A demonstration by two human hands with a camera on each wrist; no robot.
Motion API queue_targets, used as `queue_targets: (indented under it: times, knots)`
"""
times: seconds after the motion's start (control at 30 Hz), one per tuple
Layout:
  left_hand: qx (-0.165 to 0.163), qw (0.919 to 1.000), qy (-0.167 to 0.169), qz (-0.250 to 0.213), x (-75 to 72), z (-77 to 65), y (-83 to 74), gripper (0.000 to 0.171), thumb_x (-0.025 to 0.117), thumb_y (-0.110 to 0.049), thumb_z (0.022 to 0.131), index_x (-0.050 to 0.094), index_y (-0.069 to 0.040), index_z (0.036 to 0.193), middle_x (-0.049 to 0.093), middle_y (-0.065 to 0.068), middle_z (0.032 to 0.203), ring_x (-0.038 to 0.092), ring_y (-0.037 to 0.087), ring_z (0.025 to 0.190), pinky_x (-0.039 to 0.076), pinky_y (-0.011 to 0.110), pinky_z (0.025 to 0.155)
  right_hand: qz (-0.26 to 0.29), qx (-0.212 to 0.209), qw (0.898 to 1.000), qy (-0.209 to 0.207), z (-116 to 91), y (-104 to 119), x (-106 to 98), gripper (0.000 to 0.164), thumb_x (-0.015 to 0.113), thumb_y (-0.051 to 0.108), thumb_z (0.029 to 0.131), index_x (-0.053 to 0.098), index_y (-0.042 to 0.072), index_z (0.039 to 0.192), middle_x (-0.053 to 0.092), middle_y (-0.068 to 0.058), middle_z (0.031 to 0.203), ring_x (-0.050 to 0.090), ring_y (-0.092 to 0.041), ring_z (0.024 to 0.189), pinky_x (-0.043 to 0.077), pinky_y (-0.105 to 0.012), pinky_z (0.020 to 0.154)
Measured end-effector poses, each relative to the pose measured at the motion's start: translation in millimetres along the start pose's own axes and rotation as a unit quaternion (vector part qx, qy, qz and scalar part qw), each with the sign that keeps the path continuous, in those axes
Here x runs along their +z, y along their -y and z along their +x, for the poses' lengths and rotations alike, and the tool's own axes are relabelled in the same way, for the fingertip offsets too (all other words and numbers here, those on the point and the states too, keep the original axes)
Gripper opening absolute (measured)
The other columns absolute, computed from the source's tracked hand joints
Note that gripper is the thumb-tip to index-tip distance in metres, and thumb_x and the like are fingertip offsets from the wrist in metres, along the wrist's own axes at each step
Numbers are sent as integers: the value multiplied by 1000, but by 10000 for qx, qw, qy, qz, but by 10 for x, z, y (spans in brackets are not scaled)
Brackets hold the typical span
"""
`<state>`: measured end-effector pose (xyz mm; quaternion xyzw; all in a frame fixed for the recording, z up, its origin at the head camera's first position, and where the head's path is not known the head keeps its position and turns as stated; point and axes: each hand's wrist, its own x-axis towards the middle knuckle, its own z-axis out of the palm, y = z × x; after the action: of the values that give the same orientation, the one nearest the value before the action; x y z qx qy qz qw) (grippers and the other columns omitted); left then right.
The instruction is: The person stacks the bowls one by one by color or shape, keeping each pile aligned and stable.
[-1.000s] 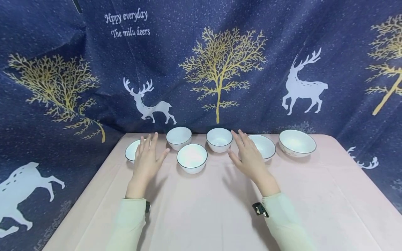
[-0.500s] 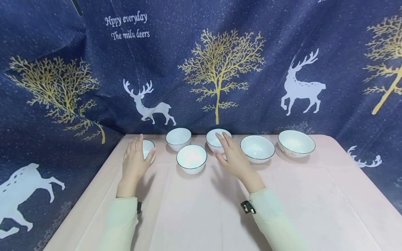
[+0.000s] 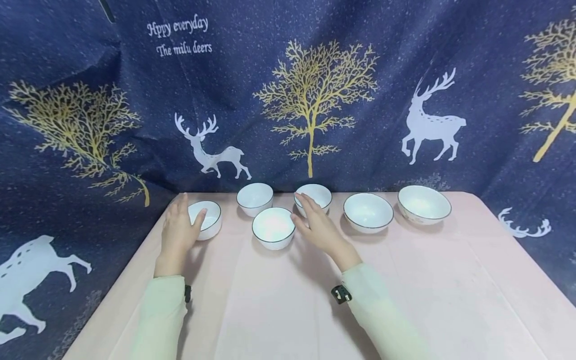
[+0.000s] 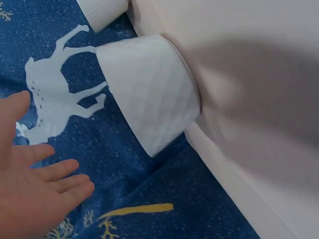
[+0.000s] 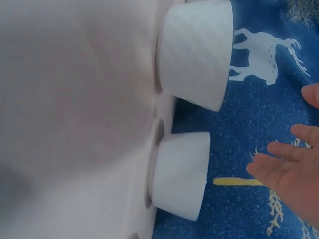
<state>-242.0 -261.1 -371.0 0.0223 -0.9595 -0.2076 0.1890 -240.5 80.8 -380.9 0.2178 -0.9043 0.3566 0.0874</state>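
Observation:
My left hand point(image 3: 177, 231) hovers with fingers extended at the left side of the leftmost white bowl point(image 3: 210, 222), its thumb overlapping the bowl's rim in the head view. The left wrist view shows that hand point(image 4: 42, 191) apart from a white bowl point(image 4: 149, 92) with a faceted outer wall. My right hand point(image 3: 321, 231), fingers also stretched out, is above the table between the front middle bowl point(image 3: 272, 230) and the back middle bowl point(image 3: 317, 194). In the right wrist view, the palm point(image 5: 294, 179) holds nothing and two bowls stand to its left, the nearer a faceted bowl point(image 5: 197, 52).
A small white bowl point(image 3: 254, 196) stands at the back, left of centre. To the right are a wider bowl point(image 3: 368, 212) and a larger bowl point(image 3: 424, 204) with a pattern outside. A pink cloth point(image 3: 279, 300) covers the table; a blue deer-print curtain point(image 3: 252, 75) hangs behind.
Both hands have moved left. The left one has passed across the leftmost bowl to its outer side; the right one has come from the wider right bowl to the middle bowls. The bowls stay put.

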Motion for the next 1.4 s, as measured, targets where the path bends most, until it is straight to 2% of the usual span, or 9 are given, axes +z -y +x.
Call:
queue_targets:
  times: [0.23, 0.43, 0.73, 0.87, 1.0, 1.17, 1.23, 1.33, 1.4]
  knots:
    - [-243, 9996, 151, -79, -6, 38, 144, 72, 50, -31, 99, 16, 8, 149, 22, 37, 147, 25, 57, 131, 27, 69, 106, 600, 184, 9978, 194, 79, -28, 135, 62, 46, 37, 101, 24, 9, 152, 26, -13, 156, 24, -27, 144, 24, -44, 118]
    - [-474, 9979, 397, -187, 13, 86, 257, 73, 46, -34, 100, 12, 9, 149, 20, 40, 145, 25, 59, 130, 29, 69, 105, 1079, 253, 9936, 216, 124, -39, 207, 63, 47, 33, 101, 24, 2, 151, 27, -19, 155, 25, -30, 143, 24, -44, 118]
    - [-641, 9920, 626, -888, 83, 177, 426, 72, 46, -28, 101, 9, 12, 148, 13, 38, 150, 17, 53, 137, 18, 60, 115, 1659, 606, 9840, 225, 134, -58, 309, 63, 46, 29, 101, 20, 1, 151, 23, -19, 156, 28, -29, 142, 28, -41, 116]
    - [-1000, 9842, 706, -1277, 135, 214, 506, 69, 43, -27, 102, 9, 10, 149, 20, 37, 148, 25, 52, 135, 24, 57, 114, 2015, 843, 9755, 263, 152, -71, 356, 63, 44, 28, 101, 19, 0, 152, 22, -18, 156, 28, -29, 142, 30, -41, 115]
    - [-1624, 9690, 791, -1686, 194, 247, 562, 68, 39, -32, 103, 9, 7, 151, 29, 36, 145, 36, 49, 131, 38, 53, 109, 2181, 1027, 9701, 289, 167, -86, 398, 64, 43, 30, 101, 18, 0, 152, 23, -19, 156, 28, -30, 142, 28, -42, 117]
    - [-2312, 9382, 1023, -2366, 282, 317, 668, 68, 37, -36, 103, 10, 2, 152, 31, 33, 147, 41, 44, 130, 50, 39, 101, 2339, 1183, 9644, 339, 167, -79, 418, 64, 42, 30, 101, 18, -2, 151, 25, -23, 154, 29, -35, 140, 27, -46, 117]
    - [-2438, 9247, 1100, -2709, 350, 347, 777, 69, 38, -39, 103, 10, -1, 153, 31, 32, 147, 44, 43, 127, 56, 24, 87, 2389, 1261, 9621, 372, 172, -75, 425, 64, 42, 30, 101, 18, -2, 151, 24, -22, 155, 29, -35, 141, 27, -46, 117]
    - [-2482, 9054, 1233, -3216, 431, 363, 925, 73, 41, -42, 102, 8, -3, 154, 27, 32, 148, 47, 43, 123, 56, 13, 68, 2456, 1350, 9590, 413, 186, -76, 439, 63, 42, 28, 101, 18, -2, 151, 19, -21, 157, 27, -35, 142, 27, -45, 117]
    - [-2478, 8929, 1321, -3520, 444, 352, 960, 74, 42, -42, 102, 7, -2, 154, 23, 33, 149, 45, 43, 125, 57, 14, 68, 2485, 1419, 9570, 484, 193, -90, 456, 63, 42, 28, 101, 18, -1, 151, 16, -19, 158, 23, -34, 143, 25, -45, 118]
